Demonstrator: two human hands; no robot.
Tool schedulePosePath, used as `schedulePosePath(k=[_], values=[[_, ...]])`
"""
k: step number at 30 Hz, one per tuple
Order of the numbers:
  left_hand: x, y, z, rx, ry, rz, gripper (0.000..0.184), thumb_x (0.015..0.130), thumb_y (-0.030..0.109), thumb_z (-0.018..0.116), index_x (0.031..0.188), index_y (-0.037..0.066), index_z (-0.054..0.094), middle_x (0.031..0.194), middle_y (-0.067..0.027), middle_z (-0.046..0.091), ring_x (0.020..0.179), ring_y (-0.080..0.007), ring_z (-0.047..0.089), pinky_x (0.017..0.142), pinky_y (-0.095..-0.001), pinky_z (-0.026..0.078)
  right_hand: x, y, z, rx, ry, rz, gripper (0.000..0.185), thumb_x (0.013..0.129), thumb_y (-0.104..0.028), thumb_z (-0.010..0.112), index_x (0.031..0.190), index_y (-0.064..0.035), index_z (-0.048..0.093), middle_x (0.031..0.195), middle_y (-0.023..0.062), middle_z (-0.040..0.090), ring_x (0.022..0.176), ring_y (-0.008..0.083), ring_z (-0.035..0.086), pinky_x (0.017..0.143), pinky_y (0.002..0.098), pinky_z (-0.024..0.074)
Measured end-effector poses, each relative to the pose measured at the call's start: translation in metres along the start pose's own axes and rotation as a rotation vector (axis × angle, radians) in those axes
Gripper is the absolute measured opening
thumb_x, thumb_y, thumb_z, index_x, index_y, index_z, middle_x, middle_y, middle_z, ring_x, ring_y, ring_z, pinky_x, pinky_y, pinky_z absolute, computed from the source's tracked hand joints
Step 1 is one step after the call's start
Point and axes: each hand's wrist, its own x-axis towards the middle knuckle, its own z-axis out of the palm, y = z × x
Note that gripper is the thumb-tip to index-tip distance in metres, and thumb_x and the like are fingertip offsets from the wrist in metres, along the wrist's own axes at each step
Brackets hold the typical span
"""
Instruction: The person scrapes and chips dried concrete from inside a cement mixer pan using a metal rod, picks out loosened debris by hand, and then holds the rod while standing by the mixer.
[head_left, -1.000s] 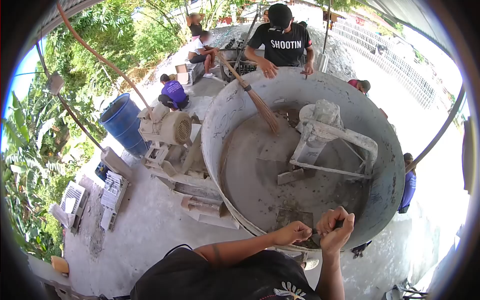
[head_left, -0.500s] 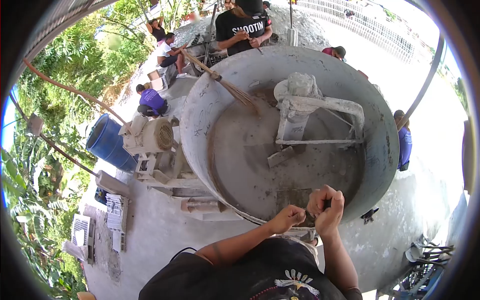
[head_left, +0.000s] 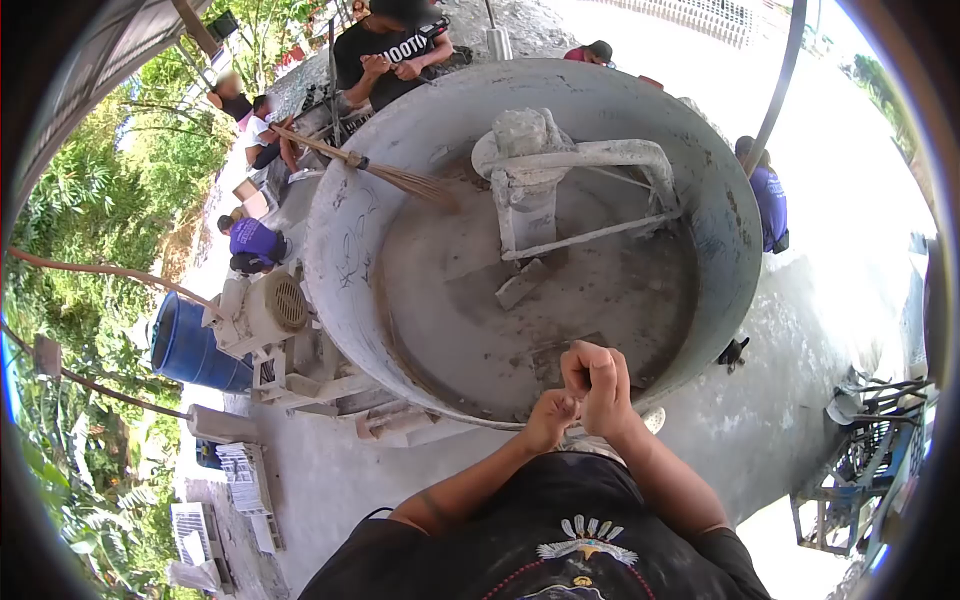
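Note:
My left hand is closed in a pinch beside my right hand, near the front rim of a large round metal drum. My right hand is curled closed, its fingers bent over. Whatever either hand holds is too small or hidden to name. Inside the drum stands a cement-coated mixing frame, with a small block at its foot. A straw broom leans over the drum's left rim, bristles down inside.
A motor and a blue barrel stand left of the drum. A person in black stands beyond its rim. People in purple crouch at left and right. Metal racks lie right.
The view has swung, so the drum appears higher and further left. My hands have come closer together. The person in black has brought both hands together.

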Motion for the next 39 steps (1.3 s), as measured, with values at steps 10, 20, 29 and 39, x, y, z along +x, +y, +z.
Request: schedulePosePath(k=[10, 20, 29, 39], values=[[0.013, 0.109, 0.042, 0.098, -0.168, -0.027, 0.06, 0.096, 0.061, 0.052, 0.072, 0.006, 0.05, 0.065, 0.0068, 0.037, 0.061, -0.0049, 0.032, 0.053, -0.026, 0.029, -0.008, -0.061, -0.014, 0.313, -0.015, -0.135, 0.063, 0.099, -0.059, 0.03, 0.065, -0.007, 0.037, 0.053, 0.0, 0.034, 0.046, 0.0106, 0.028, 0.044, 0.0277, 0.0226], [0.017, 0.081, 0.034, 0.224, -0.045, -0.13, 0.059, 0.098, 0.058, 0.051, 0.07, 0.006, 0.047, 0.064, 0.0057, 0.036, 0.062, -0.0057, 0.031, 0.053, -0.0275, 0.028, -0.01, -0.042, -0.023, 0.409, 0.155, 0.044, 0.062, 0.099, -0.057, 0.029, 0.063, -0.008, 0.034, 0.051, 0.0002, 0.031, 0.044, 0.0107, 0.025, 0.043, 0.0301, 0.0207], [0.008, -0.004, -0.011, 0.135, 0.014, -0.194, 0.056, 0.096, 0.061, 0.051, 0.072, 0.01, 0.049, 0.07, 0.0077, 0.037, 0.066, -0.0053, 0.029, 0.058, -0.0254, 0.026, -0.012, 0.019, -0.018, 0.316, 0.202, 0.196, 0.066, 0.101, -0.059, 0.025, 0.064, -0.0051, 0.038, 0.053, 0.0007, 0.037, 0.048, 0.0089, 0.03, 0.046, 0.0291, 0.0224], [0.001, -0.008, -0.008, -0.003, -0.047, -0.136, 0.056, 0.099, 0.057, 0.049, 0.071, 0.008, 0.046, 0.065, 0.0078, 0.037, 0.062, -0.0055, 0.03, 0.052, -0.0268, 0.028, -0.013, 0.006, -0.013, 0.027, 0.062, 0.006, 0.067, 0.101, -0.058, 0.027, 0.061, -0.0053, 0.037, 0.051, 0.0041, 0.039, 0.045, 0.0111, 0.033, 0.043, 0.0296, 0.0249]])
